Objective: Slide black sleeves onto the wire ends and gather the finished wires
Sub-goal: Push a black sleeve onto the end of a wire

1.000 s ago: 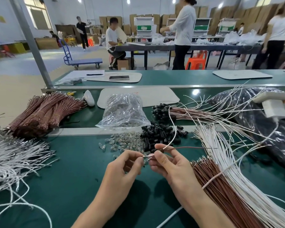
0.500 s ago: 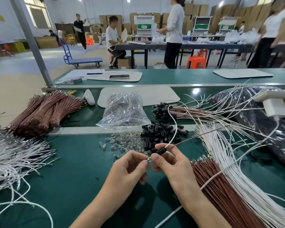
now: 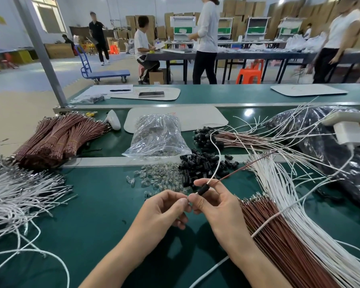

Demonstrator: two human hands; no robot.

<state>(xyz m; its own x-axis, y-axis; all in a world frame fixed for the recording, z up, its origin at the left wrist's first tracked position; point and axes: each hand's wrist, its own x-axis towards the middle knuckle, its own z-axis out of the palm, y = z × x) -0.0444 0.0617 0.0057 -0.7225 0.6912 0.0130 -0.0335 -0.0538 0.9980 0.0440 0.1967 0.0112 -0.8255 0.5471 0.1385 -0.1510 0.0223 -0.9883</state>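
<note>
Two hands meet mid-bench (image 3: 96, 215), white wires (image 3: 19, 194) left, brown wires (image 3: 279, 235) right.
Left hand (image 3: 164, 206) pinches the wire (image 3: 217, 156) tip; right hand (image 3: 214, 202) grips sleeve (image 3: 203, 190).

Hands: two, the left hand (image 3: 164, 206) and right hand (image 3: 214, 206)
Held wires: two, a white wire (image 3: 219, 159) and a brown wire (image 3: 247, 166)
Black sleeve (image 3: 204, 189) on them: one
Clear bag (image 3: 157, 136): one
Blue cart (image 3: 106, 74): one
Phone (image 3: 151, 94): one

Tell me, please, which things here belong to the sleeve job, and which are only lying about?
Job: black sleeve in the right hand; held wires, tips pinched by the left hand; sleeve pile; brown wires; white wires; finished wires.
Lying about: phone; pen; blue cart.
</note>
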